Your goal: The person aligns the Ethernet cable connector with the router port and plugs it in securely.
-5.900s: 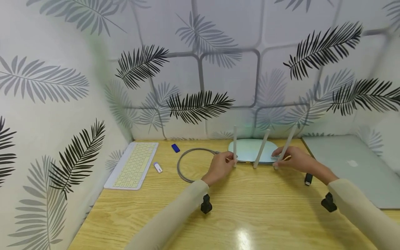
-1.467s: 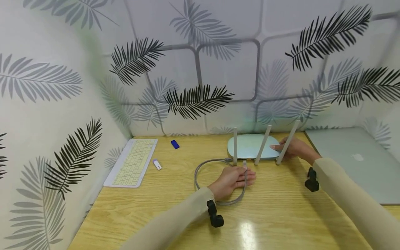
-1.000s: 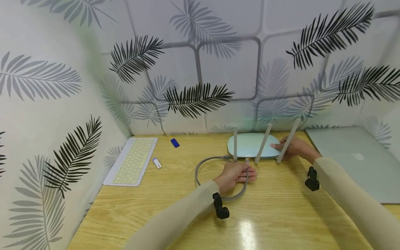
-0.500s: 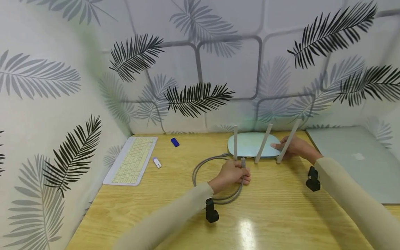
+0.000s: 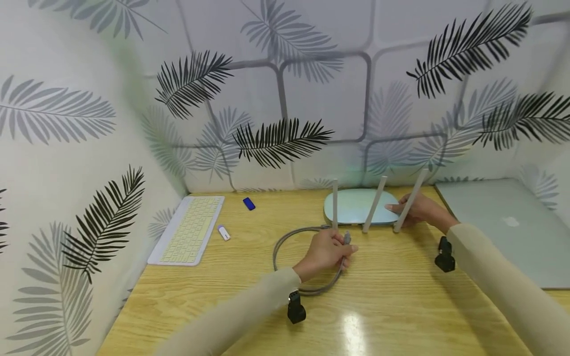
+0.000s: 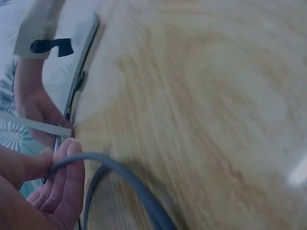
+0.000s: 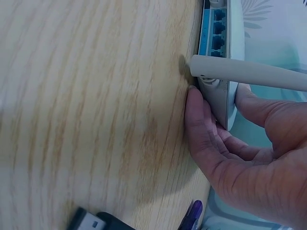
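Observation:
A pale blue-green router (image 5: 356, 207) with three white antennas lies at the back of the wooden table. My right hand (image 5: 423, 212) grips its right end, thumb on top and fingers beneath, behind the right antenna (image 7: 249, 74). Ethernet ports (image 7: 218, 29) show along the router's near edge in the right wrist view. My left hand (image 5: 325, 249) pinches a grey Ethernet cable (image 5: 277, 247) just below its plug (image 5: 347, 238). That plug points up, apart from the router. The cable's other end runs behind the left antenna; whether it is plugged in, I cannot tell.
At the left lies a white keyboard (image 5: 189, 232), with a blue USB stick (image 5: 249, 203) and a white one (image 5: 224, 233) beside it. A closed silver laptop (image 5: 512, 227) is at the right. A black USB stick (image 7: 91, 221) shows in the right wrist view.
Earliest, both hands held antennas and the cable lay to the left. Afterwards the left hand held the plug against the router's near edge, then drew it back. The right hand stays on the router.

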### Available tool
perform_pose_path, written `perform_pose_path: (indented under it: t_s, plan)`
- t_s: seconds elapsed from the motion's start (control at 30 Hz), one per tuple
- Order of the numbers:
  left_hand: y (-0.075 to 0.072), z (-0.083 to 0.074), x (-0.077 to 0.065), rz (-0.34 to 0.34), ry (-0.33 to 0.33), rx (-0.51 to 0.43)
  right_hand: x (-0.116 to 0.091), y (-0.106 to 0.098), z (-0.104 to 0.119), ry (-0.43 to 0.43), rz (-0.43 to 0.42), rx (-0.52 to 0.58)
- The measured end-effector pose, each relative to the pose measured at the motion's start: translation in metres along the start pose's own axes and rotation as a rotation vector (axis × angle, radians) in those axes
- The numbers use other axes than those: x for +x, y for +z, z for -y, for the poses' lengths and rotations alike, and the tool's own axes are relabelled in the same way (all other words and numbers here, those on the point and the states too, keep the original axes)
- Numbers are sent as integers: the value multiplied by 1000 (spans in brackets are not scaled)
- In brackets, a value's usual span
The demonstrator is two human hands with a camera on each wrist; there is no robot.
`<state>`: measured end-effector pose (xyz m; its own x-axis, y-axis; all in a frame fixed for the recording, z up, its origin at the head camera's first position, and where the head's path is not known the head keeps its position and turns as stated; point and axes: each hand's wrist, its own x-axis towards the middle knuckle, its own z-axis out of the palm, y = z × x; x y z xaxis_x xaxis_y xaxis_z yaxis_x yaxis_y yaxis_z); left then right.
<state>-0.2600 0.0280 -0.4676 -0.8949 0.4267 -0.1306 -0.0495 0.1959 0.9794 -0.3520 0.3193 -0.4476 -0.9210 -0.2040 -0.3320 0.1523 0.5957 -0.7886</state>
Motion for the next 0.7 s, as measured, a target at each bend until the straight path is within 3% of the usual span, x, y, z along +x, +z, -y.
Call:
perform_pose_path:
  t_s: [0.23, 0.33, 0.4, 0.57, 0.7]
  plan:
    - [13, 0, -2, 23, 138, 237, -1, 0, 0, -5, -2, -10]
    - [14, 0, 3, 19, 159, 251, -1, -2, 1, -1, -12, -7]
    - [14, 2, 9, 23, 104, 132, 0, -2, 1, -4, -19, -9]
    - [19, 11, 24, -16, -147, -287, 2, -1, -1, -21, -31, -28]
    - [26, 15, 34, -76, -249, -433, 3, 0, -2, -6, -34, -14]
